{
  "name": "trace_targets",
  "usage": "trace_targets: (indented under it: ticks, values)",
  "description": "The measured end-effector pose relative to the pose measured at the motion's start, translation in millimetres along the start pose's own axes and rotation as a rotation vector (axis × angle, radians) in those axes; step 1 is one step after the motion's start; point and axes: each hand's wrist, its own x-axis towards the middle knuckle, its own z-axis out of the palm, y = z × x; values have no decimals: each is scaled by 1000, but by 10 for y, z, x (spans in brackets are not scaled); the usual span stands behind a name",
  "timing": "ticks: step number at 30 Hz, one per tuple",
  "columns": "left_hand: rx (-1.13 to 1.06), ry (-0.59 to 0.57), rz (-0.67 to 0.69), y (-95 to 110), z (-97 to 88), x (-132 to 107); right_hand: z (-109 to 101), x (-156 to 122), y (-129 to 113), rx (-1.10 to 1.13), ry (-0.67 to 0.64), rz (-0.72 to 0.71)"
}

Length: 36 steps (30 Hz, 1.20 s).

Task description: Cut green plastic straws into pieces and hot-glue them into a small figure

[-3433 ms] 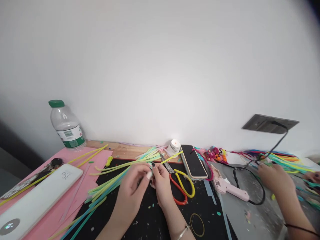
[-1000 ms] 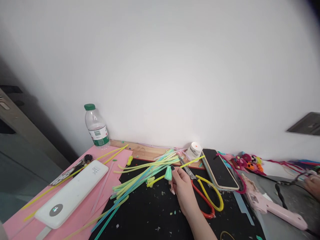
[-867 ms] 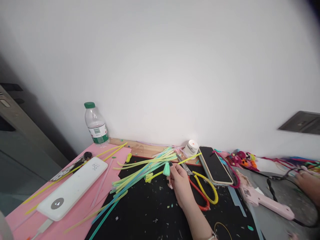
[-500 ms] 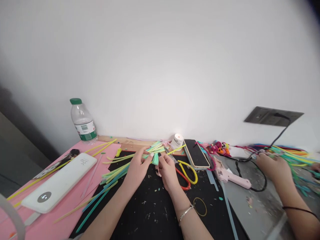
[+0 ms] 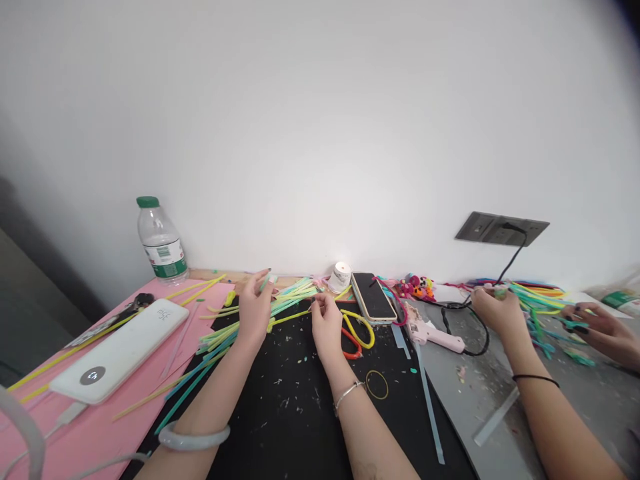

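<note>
My left hand [image 5: 255, 313] is raised over the left side of the black mat, its thumb and fingers closed around a small mint-green piece [image 5: 265, 283], mostly covered by the fingers. To its right, my right hand [image 5: 327, 327] pinches a yellow pipe cleaner [image 5: 293, 317], which reaches left towards the left wrist. Green, yellow and blue pipe cleaners [image 5: 220, 339] lie in a loose bundle beneath and beside my left hand. Scissors with yellow and red-orange handles [image 5: 367, 339] rest just right of my right hand.
A white power bank [image 5: 120, 350] and a bottle [image 5: 163, 247] stand left. Behind the scissors are a phone [image 5: 374, 298] and a white paper-like cup [image 5: 341, 277]. A pink glue gun [image 5: 437, 335] lies right, near a co-worker's hands [image 5: 500, 313] holding green material.
My hands have moved apart, the left one up and leftwards with the mint-green piece. A yellow pipe cleaner now stretches left from my right hand. The view has turned slightly right.
</note>
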Motion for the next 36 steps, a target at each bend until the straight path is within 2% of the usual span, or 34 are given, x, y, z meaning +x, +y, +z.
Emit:
trace_targets:
  ticks: [2, 4, 7, 10, 12, 14, 18, 20, 23, 27, 31, 36]
  values:
    - [-41, 90, 43, 9, 28, 77, -46, 4, -22, -223, 12, -129]
    - [-23, 128, 67, 5, 40, 126, -92, 2, -52, -374, -28, -230]
    - [39, 173, 101, -31, 8, 160, -105, -20, -75, -505, -171, -348]
    - [93, 185, 139, -79, -63, 171, -30, -65, -56, -603, -329, -422]
    - [130, 178, 155, -101, -113, 177, 31, -90, -41, -659, -382, -449]
    - [155, 177, 158, -112, -158, 182, 61, -100, -47, -672, -386, -471]
    - [113, 182, 125, -113, -215, 152, 4, -80, -144, -503, -260, -478]
    - [50, 144, 95, -116, -223, 99, -42, -74, -214, -385, -210, -480]
    - [-100, 20, 10, -128, -207, -30, -85, -88, -311, -322, -187, -480]
    - [-341, -151, -199, -124, -157, -208, -93, -113, -375, -418, -177, -485]
    - [-554, -199, -343, -79, -123, -290, -80, -102, -344, -593, -143, -478]
    - [-635, -239, -447, -32, -133, -314, -60, -73, -259, -702, -145, -478]
